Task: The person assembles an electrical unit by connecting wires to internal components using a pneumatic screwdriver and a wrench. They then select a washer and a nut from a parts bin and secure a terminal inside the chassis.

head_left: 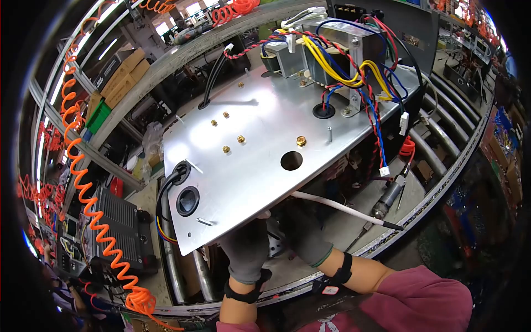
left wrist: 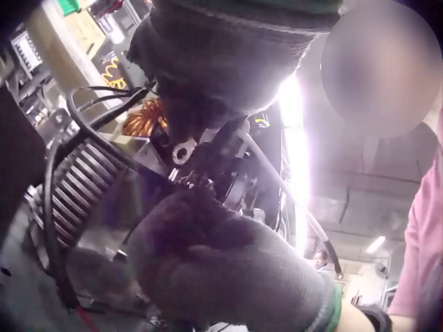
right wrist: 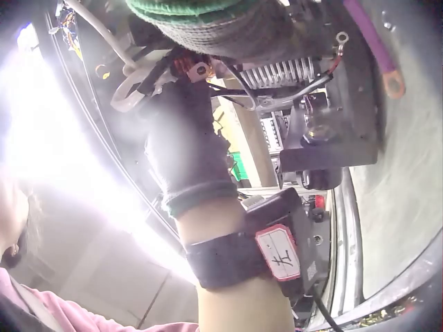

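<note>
Both hands wear grey gloves and reach under a tilted silver metal plate (head_left: 260,160), which hides their fingers in the head view. My left hand (head_left: 246,252) is under its near edge, with my right hand (head_left: 310,235) beside it. From the left wrist, my left hand (left wrist: 228,62) points down among dark parts near a copper coil (left wrist: 144,117). Facing it, my right hand (left wrist: 221,259) has bent fingers close to a black cable (left wrist: 118,149). A white cable (head_left: 343,207) sticks out near the hands. I cannot tell what either hand holds.
Transformers (head_left: 326,63) with coloured wires stand on the plate's far end. A power screwdriver (head_left: 390,196) lies at the right, beside metal rollers (head_left: 437,157). An orange coiled hose (head_left: 83,191) hangs at the left, in front of a black finned box (head_left: 119,227).
</note>
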Available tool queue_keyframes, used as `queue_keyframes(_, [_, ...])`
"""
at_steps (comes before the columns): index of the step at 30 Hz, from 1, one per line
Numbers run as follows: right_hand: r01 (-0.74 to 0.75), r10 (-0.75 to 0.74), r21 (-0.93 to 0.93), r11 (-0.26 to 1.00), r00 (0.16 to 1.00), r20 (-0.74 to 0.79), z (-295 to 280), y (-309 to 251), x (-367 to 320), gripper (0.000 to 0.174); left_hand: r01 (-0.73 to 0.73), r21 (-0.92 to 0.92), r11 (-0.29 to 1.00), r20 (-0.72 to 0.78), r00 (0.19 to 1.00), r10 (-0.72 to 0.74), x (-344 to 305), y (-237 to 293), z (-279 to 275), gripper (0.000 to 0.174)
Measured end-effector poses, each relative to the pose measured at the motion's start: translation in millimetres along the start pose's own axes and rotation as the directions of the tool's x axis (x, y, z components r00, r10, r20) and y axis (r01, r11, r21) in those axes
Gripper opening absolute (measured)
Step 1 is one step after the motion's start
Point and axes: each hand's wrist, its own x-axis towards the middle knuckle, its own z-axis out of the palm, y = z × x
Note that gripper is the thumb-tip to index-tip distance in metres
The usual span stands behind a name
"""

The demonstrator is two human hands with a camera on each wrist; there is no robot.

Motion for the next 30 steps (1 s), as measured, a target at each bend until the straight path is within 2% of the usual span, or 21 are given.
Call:
queue_keyframes(1, [-0.005,0.005,0.000,1.000,1.000,0.004,0.0,-0.5,-0.6,0.030,0.006,0.003,1.000,0.000,1.000,-0.006,-0.9,-0.9,2.3,0.009])
queue_keyframes(2, [0.184,-0.183,-0.237,0.954,0.983,0.025,0.3,-2.6,-0.5,0.028,0.006,-0.030,1.000,-0.017,1.000,-0.007,-0.7,-1.8,4.6,0.011])
queue_keyframes(3, [0.354,-0.354,-0.450,0.820,0.931,0.088,0.8,-3.3,-0.8,0.026,0.006,-0.063,0.998,-0.033,0.999,-0.008,-1.4,-2.9,6.7,0.014])
queue_keyframes(4, [0.351,-0.349,-0.449,0.822,0.933,0.090,0.6,-3.0,-0.7,0.026,0.011,-0.061,0.998,-0.031,0.999,-0.013,-3.3,-4.5,9.5,0.014])
queue_keyframes(6, [0.401,-0.409,-0.603,0.689,0.903,0.133,-0.7,-3.3,3.3,0.022,0.135,-0.191,0.972,-0.041,0.989,-0.145,-6.4,-9.8,17.9,0.029])
queue_keyframes(7, [0.400,-0.406,-0.604,0.690,0.904,0.135,-0.6,-3.0,3.9,0.022,0.138,-0.191,0.972,-0.040,0.988,-0.148,-10.0,-14.1,22.9,0.029])
queue_keyframes(9, [0.402,-0.435,-0.619,0.675,0.894,0.107,-0.8,-1.4,2.3,0.018,0.137,-0.004,0.991,-0.042,0.990,-0.137,-20.3,-22.5,32.3,0.044])
queue_keyframes(10, [0.399,-0.428,-0.620,0.676,0.897,0.112,-2.0,-0.5,1.1,0.018,0.146,-0.004,0.989,-0.041,0.988,-0.146,-23.7,-23.9,35.1,0.044])
queue_keyframes(12, [0.425,-0.457,-0.704,0.568,0.875,0.159,-4.2,0.0,-0.4,0.018,0.239,-0.132,0.962,-0.034,0.969,-0.245,-27.2,-24.9,38.0,0.051])
queue_keyframes(13, [0.425,-0.455,-0.704,0.569,0.876,0.160,-3.6,-2.0,-1.2,0.018,0.241,-0.131,0.962,-0.033,0.968,-0.247,-25.9,-23.6,38.0,0.051])
queue_keyframes(15, [0.434,-0.495,-0.608,0.665,0.865,0.076,-1.6,-7.4,-2.7,0.017,0.009,0.008,1.000,-0.089,0.996,-0.008,-18.0,-18.0,36.0,0.026])
queue_keyframes(16, [0.434,-0.496,-0.608,0.665,0.865,0.076,-1.5,-5.6,-2.9,0.017,0.009,0.008,1.000,-0.089,0.996,-0.008,-15.6,-15.9,34.7,0.026])
queue_keyframes(18, [0.365,-0.408,-0.531,0.765,0.912,0.040,-1.4,-0.9,-3.4,0.017,-0.037,0.060,0.998,-0.094,0.995,0.043,-11.1,-12.0,32.1,0.028])
queue_keyframes(21, [0.382,-0.444,-0.589,0.712,0.895,0.043,-1.9,-3.3,-3.5,0.015,-0.087,0.124,0.989,-0.073,0.993,0.096,-5.5,-7.8,29.1,0.031])
queue_keyframes(25, [0.390,-0.473,-0.570,0.723,0.881,0.003,-1.1,-8.1,-5.0,0.015,-0.067,0.098,0.993,-0.084,0.994,0.076,-4.5,-7.8,31.6,0.030])
queue_keyframes(27, [0.363,-0.425,-0.507,0.781,0.905,-0.007,-0.4,-0.7,-4.7,0.020,-0.019,-0.031,0.999,-0.026,0.999,0.019,-2.3,-8.6,27.8,0.029])
queue_keyframes(28, [0.362,-0.425,-0.509,0.781,0.905,-0.008,-1.5,2.0,-3.6,0.020,-0.019,-0.033,0.999,-0.026,1.000,0.018,-1.3,-12.3,25.8,0.029])
queue_keyframes(30, [0.332,-0.328,-0.693,0.640,0.934,0.143,-3.3,5.6,-3.1,0.028,-0.114,-0.029,0.993,0.089,0.989,0.116,-0.6,-23.3,21.6,0.028])
